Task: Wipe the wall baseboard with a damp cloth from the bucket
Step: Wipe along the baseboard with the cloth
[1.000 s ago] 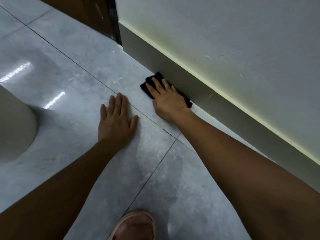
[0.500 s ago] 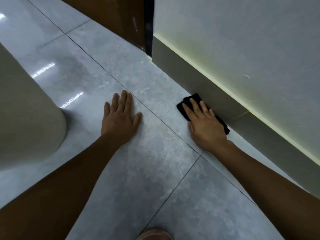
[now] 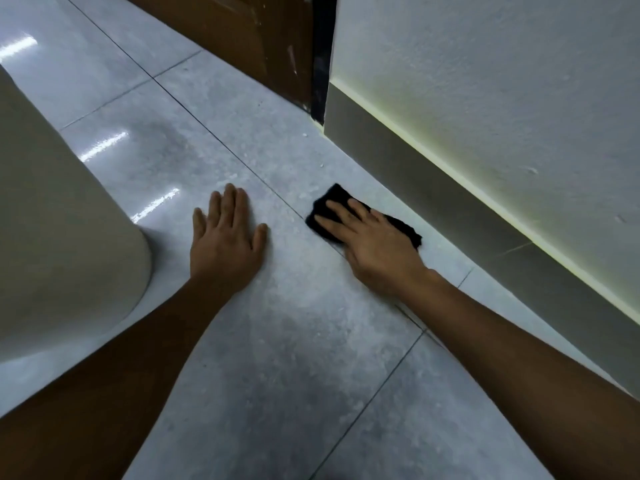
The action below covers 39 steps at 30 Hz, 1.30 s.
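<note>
At centre frame, the right hand [image 3: 375, 251] presses the black cloth [image 3: 330, 206] flat on the floor tile [image 3: 294, 341], near the baseboard [image 3: 433, 188] but apart. Left hand [image 3: 225, 247] rests spread, palm down. Wiping step: next, bring cloth against baseboard.

I'm pressing the black cloth [image 3: 360, 216] flat on the floor tile [image 3: 294, 341] with my right hand [image 3: 377, 247], just off the grey baseboard [image 3: 433, 181]; my left hand [image 3: 225, 247] is lying flat.

Grey tiled floor [image 3: 294, 358] bears black cloth [image 3: 327, 202], both flat hands, beige object [image 3: 52, 237].
</note>
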Available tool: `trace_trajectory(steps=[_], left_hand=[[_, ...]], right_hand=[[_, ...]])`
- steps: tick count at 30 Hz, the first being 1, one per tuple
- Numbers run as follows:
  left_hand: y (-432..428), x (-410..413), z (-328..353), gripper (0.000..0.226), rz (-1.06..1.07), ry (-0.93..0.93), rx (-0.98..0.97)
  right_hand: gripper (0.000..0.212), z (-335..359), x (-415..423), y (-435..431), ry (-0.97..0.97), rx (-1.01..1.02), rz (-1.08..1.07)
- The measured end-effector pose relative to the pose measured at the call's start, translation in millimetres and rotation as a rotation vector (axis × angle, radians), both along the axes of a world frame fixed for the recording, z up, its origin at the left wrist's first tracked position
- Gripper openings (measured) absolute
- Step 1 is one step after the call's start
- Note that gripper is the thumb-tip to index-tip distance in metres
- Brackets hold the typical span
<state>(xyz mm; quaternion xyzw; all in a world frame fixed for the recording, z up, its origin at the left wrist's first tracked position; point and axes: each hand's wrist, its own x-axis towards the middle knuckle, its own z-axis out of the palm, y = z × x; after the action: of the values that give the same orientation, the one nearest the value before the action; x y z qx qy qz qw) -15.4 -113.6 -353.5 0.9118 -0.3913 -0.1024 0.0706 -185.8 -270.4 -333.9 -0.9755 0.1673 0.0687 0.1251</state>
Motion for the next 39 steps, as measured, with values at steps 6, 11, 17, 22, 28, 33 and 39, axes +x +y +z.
trace_trajectory(steps=[6,11,17,22,28,33,39], left_hand=[[0.9,2.0,1.3,0.068,-0.008,0.019,0.028],[1.5,4.5,-1.3,0.070,-0.030,0.023,0.030],[3.9,4.8,-3.8,0.070,-0.032,0.010,0.015],[3.5,5.3,-4.6,0.069,-0.037,-0.005,0.018],[3.9,4.0,-5.8,0.070,-0.045,-0.021,0.017],[4.4,5.4,-3.8,0.069,-0.046,-0.013,0.021],[3.5,-15.2,4.6,0.065,0.004,0.067,-0.046]], right_hand=[[0.066,0.9,30.0,-33.8,0.068,-0.025,-0.199],[0.065,-2.7,95.5,-12.0,0.046,-0.004,-0.201],[0.065,-2.0,58.0,-2.2,-0.030,0.026,-0.012],[0.067,0.4,105.4,-42.8,0.101,-0.024,-0.180],[0.062,7.0,154.2,-32.6,0.121,0.055,-0.124],[0.064,-4.1,84.6,-13.9,-0.024,0.059,0.050],[0.062,0.5,54.0,-36.6,0.044,0.069,-0.254]])
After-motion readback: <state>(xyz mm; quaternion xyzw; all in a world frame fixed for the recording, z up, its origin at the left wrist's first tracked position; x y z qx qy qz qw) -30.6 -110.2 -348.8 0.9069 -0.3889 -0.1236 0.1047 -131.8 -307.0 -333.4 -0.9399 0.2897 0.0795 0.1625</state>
